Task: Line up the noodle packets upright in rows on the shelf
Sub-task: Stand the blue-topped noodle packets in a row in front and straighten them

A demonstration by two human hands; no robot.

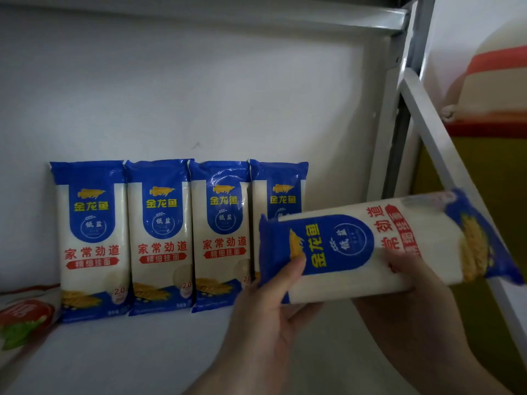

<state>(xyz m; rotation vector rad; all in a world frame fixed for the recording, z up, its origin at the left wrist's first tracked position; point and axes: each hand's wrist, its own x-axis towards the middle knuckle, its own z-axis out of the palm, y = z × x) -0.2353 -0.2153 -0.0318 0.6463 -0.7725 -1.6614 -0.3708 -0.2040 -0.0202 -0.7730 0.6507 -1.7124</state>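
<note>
1. Risk, as I judge it: the held packet (385, 246) lies sideways in front of the 4th standing packet (278, 195). Swinging it upright so close could knock that neighbour over, and the row of 4 (159, 238) leaning on the back wall (199, 95) just beyond the left hand could topple one after another.
2. A second risk: the packet's far end sits near the slanted shelf bar (427, 138) above the right hand, so a wide turn could snag on it.
3. A soft, long packet gripped near one end may sag or slip during the turn.
4. Left hand (265, 317): curled under the packet's blue top end, thumb pressed on its front face, clasping it.
5. Right hand (413, 297): wrapped round the packet's middle from below, fingertips showing on the front, gripping it.
6. The held packet hangs above the shelf floor (142, 352), not yet set down; free space for it looks to be right of the row, behind both hands.
</note>
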